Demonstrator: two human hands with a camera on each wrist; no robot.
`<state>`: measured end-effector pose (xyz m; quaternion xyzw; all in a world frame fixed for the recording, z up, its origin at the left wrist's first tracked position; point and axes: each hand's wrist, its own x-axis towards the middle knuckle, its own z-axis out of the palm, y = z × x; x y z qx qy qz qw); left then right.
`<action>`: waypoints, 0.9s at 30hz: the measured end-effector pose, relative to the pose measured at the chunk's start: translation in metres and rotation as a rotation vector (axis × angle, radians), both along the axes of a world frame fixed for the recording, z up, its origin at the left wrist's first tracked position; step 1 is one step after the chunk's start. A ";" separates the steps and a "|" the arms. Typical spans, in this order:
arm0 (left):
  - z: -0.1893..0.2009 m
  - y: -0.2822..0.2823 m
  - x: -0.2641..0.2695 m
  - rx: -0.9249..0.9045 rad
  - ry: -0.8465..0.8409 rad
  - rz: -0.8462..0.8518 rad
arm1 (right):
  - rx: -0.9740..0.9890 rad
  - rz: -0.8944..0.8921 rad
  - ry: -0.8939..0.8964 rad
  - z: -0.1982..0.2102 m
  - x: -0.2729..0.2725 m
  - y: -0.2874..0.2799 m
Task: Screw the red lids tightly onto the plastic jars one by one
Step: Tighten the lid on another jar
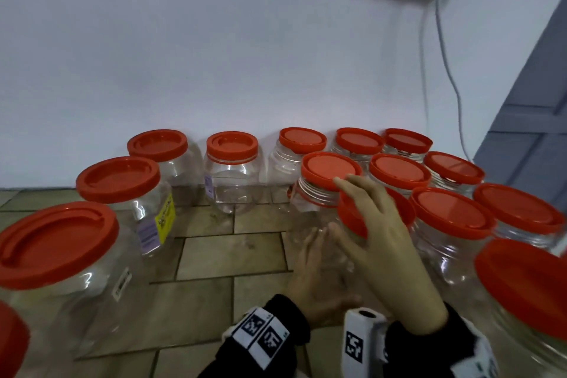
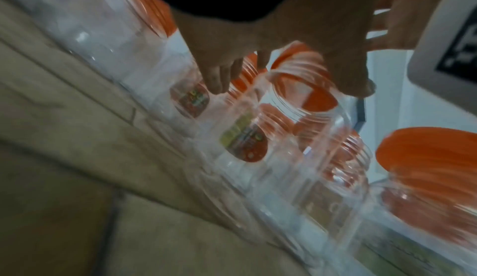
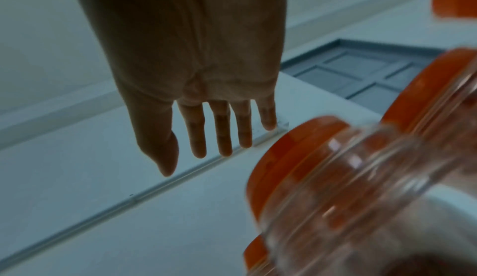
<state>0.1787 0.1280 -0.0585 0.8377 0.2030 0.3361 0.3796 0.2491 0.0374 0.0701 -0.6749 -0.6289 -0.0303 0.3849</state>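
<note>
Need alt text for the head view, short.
Two hands meet at a clear plastic jar on a tiled floor: the left hand against its side, the right hand open over a red lid. Many red-lidded jars stand around them along a white wall.

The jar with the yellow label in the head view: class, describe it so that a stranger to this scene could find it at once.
Start at the white wall and the row of red-lidded clear jars along its foot. On the left, a line of bigger jars runs toward the camera over the tiled floor. The jar with the yellow label is second from the wall there, the only one with a bright yellow sticker.
</note>
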 end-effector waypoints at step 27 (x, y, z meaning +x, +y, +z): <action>0.045 0.015 -0.116 0.094 0.017 0.378 | 0.310 0.173 0.569 -0.033 -0.009 0.016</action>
